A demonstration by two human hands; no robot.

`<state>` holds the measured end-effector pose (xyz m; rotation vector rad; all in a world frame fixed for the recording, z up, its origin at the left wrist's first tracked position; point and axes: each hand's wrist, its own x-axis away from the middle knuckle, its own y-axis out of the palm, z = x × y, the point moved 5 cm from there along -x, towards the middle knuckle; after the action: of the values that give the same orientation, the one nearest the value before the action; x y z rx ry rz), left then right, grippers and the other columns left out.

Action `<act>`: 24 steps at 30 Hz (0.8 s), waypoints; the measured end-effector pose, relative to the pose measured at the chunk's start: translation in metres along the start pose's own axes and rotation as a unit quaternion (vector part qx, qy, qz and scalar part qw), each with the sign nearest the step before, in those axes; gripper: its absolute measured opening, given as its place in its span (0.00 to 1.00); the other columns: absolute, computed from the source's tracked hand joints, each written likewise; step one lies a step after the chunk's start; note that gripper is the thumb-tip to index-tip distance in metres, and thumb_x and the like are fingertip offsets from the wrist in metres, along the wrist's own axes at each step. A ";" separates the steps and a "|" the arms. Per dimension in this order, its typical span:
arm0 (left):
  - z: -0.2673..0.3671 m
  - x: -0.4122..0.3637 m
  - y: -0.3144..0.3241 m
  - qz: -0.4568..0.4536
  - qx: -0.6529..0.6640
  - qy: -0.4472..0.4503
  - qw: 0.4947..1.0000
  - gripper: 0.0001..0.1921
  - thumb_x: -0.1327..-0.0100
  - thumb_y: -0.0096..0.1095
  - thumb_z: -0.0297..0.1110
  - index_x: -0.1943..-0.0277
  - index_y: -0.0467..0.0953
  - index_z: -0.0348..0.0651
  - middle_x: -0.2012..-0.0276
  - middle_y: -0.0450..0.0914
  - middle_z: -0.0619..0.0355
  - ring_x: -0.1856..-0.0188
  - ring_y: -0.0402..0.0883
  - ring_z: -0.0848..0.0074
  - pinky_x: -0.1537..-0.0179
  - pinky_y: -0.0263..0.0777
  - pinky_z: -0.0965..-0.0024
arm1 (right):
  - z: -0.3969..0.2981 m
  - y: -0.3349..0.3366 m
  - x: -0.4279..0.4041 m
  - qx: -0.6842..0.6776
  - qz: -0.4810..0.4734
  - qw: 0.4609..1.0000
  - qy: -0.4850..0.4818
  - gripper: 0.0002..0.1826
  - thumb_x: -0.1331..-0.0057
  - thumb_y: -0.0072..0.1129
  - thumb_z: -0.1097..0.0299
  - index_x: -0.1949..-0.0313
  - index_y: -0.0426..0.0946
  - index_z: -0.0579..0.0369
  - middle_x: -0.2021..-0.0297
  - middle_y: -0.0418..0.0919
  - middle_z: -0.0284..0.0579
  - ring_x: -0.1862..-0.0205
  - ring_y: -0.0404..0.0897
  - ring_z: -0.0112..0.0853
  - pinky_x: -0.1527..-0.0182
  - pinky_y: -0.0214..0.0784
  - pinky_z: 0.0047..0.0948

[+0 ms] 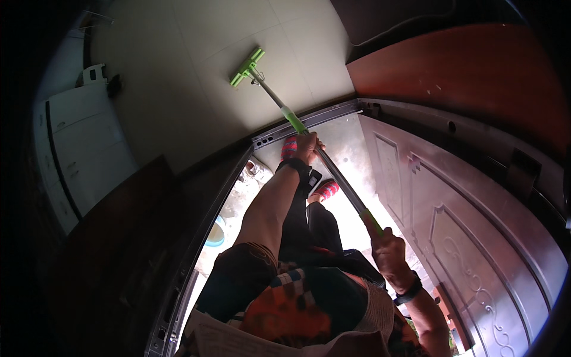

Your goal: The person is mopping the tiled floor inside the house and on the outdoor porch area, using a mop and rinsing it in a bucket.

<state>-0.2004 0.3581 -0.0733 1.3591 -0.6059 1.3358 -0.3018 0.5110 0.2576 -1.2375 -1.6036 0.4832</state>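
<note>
A sponge mop with a green head (248, 67) rests on the pale tiled floor (200, 40) beyond the doorway. Its metal pole (341, 178) slants back toward me across the threshold. My left hand (308, 147) is wrapped around the pole just below the upper green collar (294, 120). Lower down, at the near end, my right hand (389, 252) grips the green handle (371, 222), its index finger lying along it. Both wrists wear dark bands. The mop head's underside is hidden.
A metal sill (308, 117) crosses the doorway between my feet and the tiles. An embossed metal door (464, 241) stands swung aside at right, near a red-brown panel (446, 67). White cabinets (89, 147) are at left. Shoes (255, 171) and a blue-rimmed basin (217, 232) sit outside.
</note>
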 end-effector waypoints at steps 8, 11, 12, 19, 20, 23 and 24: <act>-0.087 0.059 0.019 0.002 0.039 -0.037 0.999 0.06 0.47 0.49 0.24 0.78 0.63 0.36 0.87 0.65 0.55 0.88 0.68 0.70 0.86 0.68 0.67 | -0.005 -0.044 0.046 0.117 -0.070 0.990 0.017 0.34 0.54 0.45 0.87 0.44 0.60 0.52 0.58 0.72 0.44 0.88 0.60 0.25 0.90 0.57 0.18; -0.038 0.037 0.017 0.002 0.015 -0.058 0.998 0.06 0.48 0.47 0.21 0.78 0.61 0.37 0.87 0.62 0.55 0.88 0.63 0.71 0.84 0.66 0.65 | -0.011 -0.036 0.021 0.096 -0.047 0.994 0.004 0.33 0.54 0.45 0.87 0.45 0.61 0.53 0.49 0.67 0.44 0.86 0.62 0.25 0.89 0.58 0.16; -0.026 0.029 0.014 0.011 0.050 -0.057 0.997 0.05 0.49 0.47 0.21 0.77 0.61 0.36 0.87 0.61 0.55 0.88 0.64 0.71 0.84 0.67 0.65 | -0.011 -0.027 0.014 0.112 -0.057 0.992 0.007 0.33 0.54 0.45 0.86 0.45 0.61 0.53 0.52 0.70 0.44 0.85 0.62 0.25 0.89 0.58 0.17; 0.004 0.011 0.016 -0.029 0.149 -0.031 0.988 0.12 0.52 0.51 0.19 0.84 0.60 0.44 0.89 0.59 0.61 0.88 0.59 0.76 0.85 0.58 0.75 | 0.014 -0.009 -0.008 0.072 0.053 0.996 0.029 0.27 0.45 0.51 0.78 0.44 0.61 0.49 0.86 0.65 0.43 0.88 0.62 0.28 0.87 0.56 0.25; -0.003 0.018 0.022 -0.036 0.150 -0.023 0.988 0.12 0.50 0.49 0.21 0.84 0.59 0.46 0.90 0.57 0.65 0.89 0.55 0.79 0.86 0.52 0.77 | 0.022 -0.011 -0.003 -0.027 0.070 0.996 0.042 0.28 0.45 0.52 0.75 0.43 0.59 0.50 0.86 0.65 0.44 0.87 0.64 0.30 0.87 0.57 0.27; -0.034 0.038 0.021 -0.223 0.288 -0.115 0.924 0.12 0.48 0.47 0.24 0.84 0.58 0.47 0.92 0.54 0.66 0.90 0.54 0.82 0.87 0.51 0.78 | 0.041 -0.003 0.030 -0.178 -0.021 0.982 0.055 0.32 0.45 0.54 0.69 0.41 0.54 0.49 0.85 0.67 0.47 0.85 0.69 0.38 0.85 0.60 0.32; -0.043 0.048 0.024 -0.206 0.294 -0.150 0.921 0.14 0.47 0.46 0.24 0.85 0.56 0.49 0.92 0.52 0.69 0.91 0.50 0.84 0.88 0.47 0.80 | 0.043 -0.004 0.044 -0.095 -0.035 0.993 0.061 0.33 0.46 0.54 0.70 0.41 0.53 0.46 0.86 0.67 0.46 0.87 0.68 0.37 0.85 0.60 0.32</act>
<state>-0.2266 0.4057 -0.0304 2.0748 -0.0829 0.9972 -0.3397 0.5591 0.2634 -1.3208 -1.6106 0.2116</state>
